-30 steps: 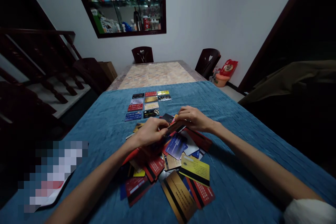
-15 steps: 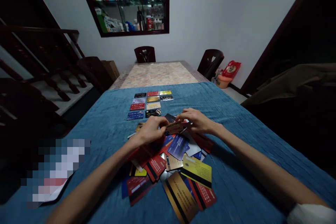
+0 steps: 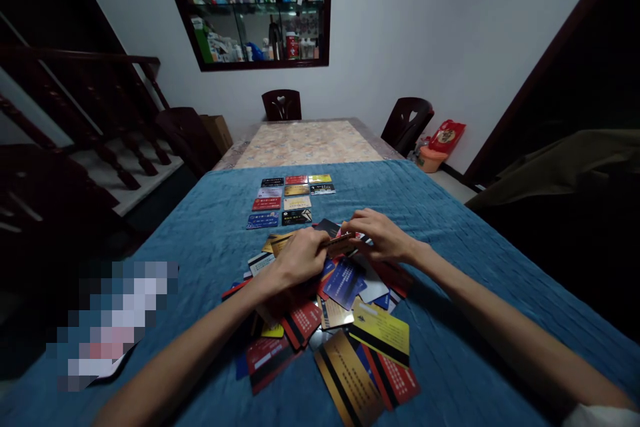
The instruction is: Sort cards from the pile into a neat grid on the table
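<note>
Between my two hands is a plastic card (image 3: 340, 245), tilted and held above a heap of cards. My left hand (image 3: 303, 257) pinches its left end, and my right hand (image 3: 379, 235) grips its right end. Below and in front of them lie overlapping cards: a purple-blue card (image 3: 345, 282), a yellow card (image 3: 383, 332), a gold card (image 3: 349, 379) with a black stripe, and several red ones (image 3: 393, 377). Past the heap, several cards are laid out in rows, among them a blue card (image 3: 263, 220) and a black card (image 3: 297, 216). My fingers partly hide the held card.
A blue cloth (image 3: 210, 213) covers the near part of the table (image 3: 310, 140). A blurred-out flat object (image 3: 120, 327) lies at the left. Dark chairs (image 3: 407, 123) stand around the far end, and a cabinet (image 3: 260, 65) is set in the wall.
The held card has turned from nearly edge-on to showing its face, then tilted flatter again, staying between both hands. The whole view has shifted slightly. The laid-out rows look unchanged.
</note>
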Available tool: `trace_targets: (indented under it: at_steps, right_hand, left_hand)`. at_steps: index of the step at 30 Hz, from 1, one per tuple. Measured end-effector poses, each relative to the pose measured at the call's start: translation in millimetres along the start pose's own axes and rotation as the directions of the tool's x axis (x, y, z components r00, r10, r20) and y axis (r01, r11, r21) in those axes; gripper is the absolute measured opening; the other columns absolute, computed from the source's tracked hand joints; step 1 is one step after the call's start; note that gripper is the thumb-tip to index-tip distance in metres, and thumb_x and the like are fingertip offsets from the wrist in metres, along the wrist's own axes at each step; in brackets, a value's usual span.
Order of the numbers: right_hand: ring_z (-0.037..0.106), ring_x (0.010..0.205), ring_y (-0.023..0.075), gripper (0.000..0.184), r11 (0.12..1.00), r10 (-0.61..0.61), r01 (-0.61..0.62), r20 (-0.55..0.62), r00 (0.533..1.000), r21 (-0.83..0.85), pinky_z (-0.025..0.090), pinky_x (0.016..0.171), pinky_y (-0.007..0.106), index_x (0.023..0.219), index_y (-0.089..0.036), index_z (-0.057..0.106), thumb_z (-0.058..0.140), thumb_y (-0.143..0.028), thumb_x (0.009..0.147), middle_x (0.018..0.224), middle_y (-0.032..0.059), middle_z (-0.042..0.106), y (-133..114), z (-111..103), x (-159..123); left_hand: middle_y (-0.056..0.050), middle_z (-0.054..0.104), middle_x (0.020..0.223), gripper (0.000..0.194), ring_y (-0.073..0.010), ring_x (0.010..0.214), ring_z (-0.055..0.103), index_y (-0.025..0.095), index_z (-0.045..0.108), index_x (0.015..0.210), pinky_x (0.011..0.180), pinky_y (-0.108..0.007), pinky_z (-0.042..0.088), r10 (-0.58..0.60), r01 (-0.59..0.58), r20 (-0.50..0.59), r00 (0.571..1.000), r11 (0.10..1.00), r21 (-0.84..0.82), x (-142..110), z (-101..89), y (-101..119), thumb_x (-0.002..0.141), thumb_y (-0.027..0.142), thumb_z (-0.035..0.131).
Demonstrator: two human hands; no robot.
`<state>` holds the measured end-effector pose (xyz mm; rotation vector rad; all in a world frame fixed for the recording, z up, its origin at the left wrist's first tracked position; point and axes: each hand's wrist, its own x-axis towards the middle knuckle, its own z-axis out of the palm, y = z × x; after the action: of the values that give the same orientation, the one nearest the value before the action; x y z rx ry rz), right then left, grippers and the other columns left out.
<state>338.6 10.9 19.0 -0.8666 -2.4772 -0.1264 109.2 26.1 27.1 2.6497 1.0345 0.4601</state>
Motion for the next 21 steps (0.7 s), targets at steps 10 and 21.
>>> trace_targets:
  at_steps: [10,21]
  right_hand:
    - [0.052,0.088,0.0230,0.026,0.989,-0.052,0.054,0.021,0.998,-0.136,0.038,0.077,0.036,0.111,-0.014,0.058,0.057,-0.027,0.088,0.095,0.0112,0.064,2,8,1]
    - [0.049,0.097,0.0255,0.039,0.977,-0.045,0.048,0.022,0.999,-0.208,0.039,0.085,0.042,0.121,-0.014,0.053,0.059,-0.029,0.085,0.106,0.0130,0.060,-1,14,0]
  left_hand:
    - [-0.008,0.073,0.088,0.025,-0.0207,0.082,0.066,0.016,0.073,0.092,0.072,-0.029,0.047,-0.038,0.038,-0.027,0.999,0.999,0.005,1,1.7,-4,0.080,0.010,0.052]
    - [-0.009,0.072,0.089,0.021,-0.0213,0.084,0.065,0.016,0.071,0.090,0.072,-0.029,0.045,-0.072,0.073,-0.041,0.997,0.997,0.024,2,0.1,-5,0.083,0.010,0.052]
